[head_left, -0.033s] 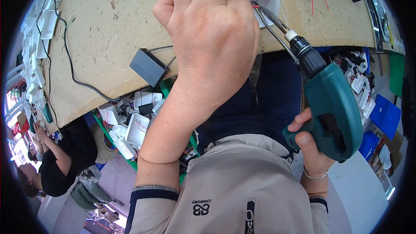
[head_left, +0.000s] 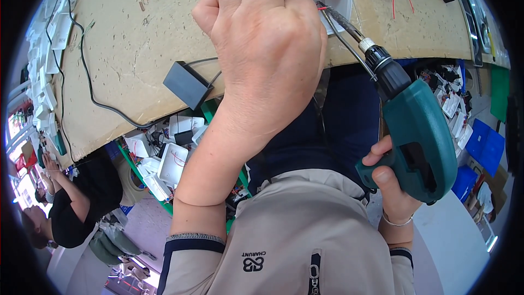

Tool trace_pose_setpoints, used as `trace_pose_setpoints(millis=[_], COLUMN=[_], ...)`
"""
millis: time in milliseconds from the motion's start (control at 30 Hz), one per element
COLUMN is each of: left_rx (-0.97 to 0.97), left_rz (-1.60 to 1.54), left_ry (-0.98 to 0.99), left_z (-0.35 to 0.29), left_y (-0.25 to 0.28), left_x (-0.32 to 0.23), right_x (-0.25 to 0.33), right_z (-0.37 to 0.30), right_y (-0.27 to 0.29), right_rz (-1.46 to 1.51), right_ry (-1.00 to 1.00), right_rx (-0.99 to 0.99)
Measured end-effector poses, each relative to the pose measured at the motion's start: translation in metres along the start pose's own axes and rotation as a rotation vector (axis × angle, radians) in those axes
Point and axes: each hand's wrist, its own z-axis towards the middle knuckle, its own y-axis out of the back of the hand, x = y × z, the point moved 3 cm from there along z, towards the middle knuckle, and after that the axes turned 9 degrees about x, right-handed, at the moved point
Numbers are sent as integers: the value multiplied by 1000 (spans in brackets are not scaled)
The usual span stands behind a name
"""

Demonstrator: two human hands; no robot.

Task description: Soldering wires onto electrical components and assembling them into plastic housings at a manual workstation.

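Left hand (head_left: 267, 49) curled in a closed grip, right hand (head_left: 394, 191) clenched lower, forearms raised.

Blue flat packs (head_left: 487, 143) stacked low, right of right hand (head_left: 394, 186). Small white packs with red marks (head_left: 454, 104) above them. White boxes (head_left: 170, 159) under surface edge, left of left hand (head_left: 266, 49).
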Motion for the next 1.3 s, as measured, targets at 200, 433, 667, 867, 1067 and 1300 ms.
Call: trace_pose_setpoints(millis=[200,433,667,867,1067,1300], left_rx=[-3,-9,-11,-20,-40,-52], left_rz=[17,31,52,73,106,129], left_ry=[-1,-4,-7,-10,-11,-16], left_z=[0,0,1,2,1,-3], left_y=[-2,-4,-5,-3,8,18], left_x=[0,-1,-2,-3,-4,-8], right_x=[0,0,0,0,-3,-4], right_z=[2,0,-1,-1,-9,-24], right_y=[-1,-1,2,1,5,13], right_rz=[-25,-5,-13,-2,32,14], right_ry=[28,23,28,41,67,96], right_rx=[-41,-61,-50,-52,-47,-122])
